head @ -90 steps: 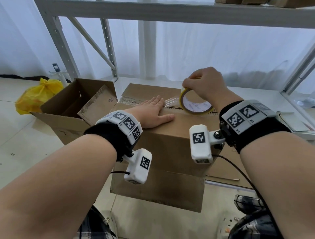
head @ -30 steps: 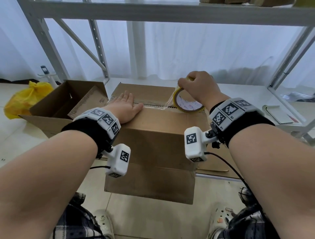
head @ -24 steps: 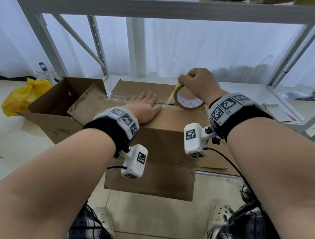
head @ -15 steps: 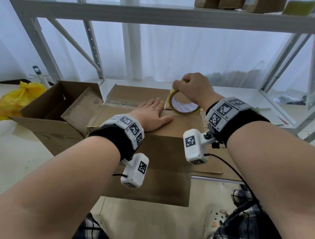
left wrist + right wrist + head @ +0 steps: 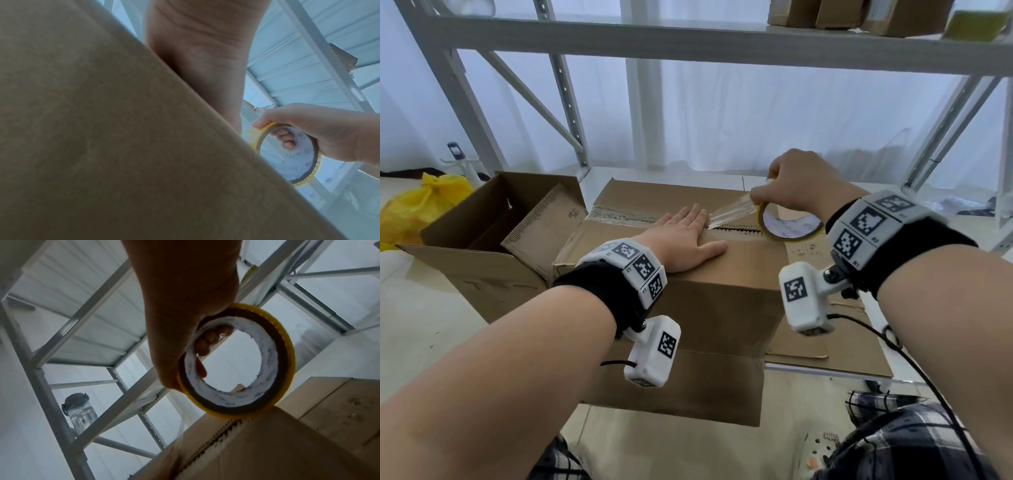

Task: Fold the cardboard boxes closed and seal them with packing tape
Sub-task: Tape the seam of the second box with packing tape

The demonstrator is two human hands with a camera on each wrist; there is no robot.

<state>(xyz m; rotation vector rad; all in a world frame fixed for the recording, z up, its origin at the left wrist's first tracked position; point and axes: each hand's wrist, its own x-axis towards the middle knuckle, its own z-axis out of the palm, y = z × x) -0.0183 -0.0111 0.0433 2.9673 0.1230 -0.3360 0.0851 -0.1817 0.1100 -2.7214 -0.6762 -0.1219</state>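
A closed brown cardboard box [image 5: 715,284] stands in front of me, its top flaps meeting at a centre seam. My left hand [image 5: 685,240] lies flat with straight fingers on the top, pressing the taped left part of the seam. My right hand [image 5: 798,185] grips a yellow-edged roll of clear packing tape [image 5: 787,226] just above the seam's right half, fingers through its core [image 5: 211,337]. A stretch of clear tape [image 5: 732,212] runs from the roll down to my left fingertips. The left wrist view shows the box side [image 5: 102,129] and the tape roll [image 5: 292,154].
An open, empty-looking cardboard box [image 5: 493,226] stands at the left, touching the closed one. A yellow plastic bag [image 5: 417,205] lies on the floor far left. Flattened cardboard [image 5: 842,342] lies under the box at the right. Metal shelving [image 5: 688,41] rises behind and above.
My right hand has pulled the roll to the right along the seam, drawing out more tape. My left hand stays flat on the box, holding down the taped part.
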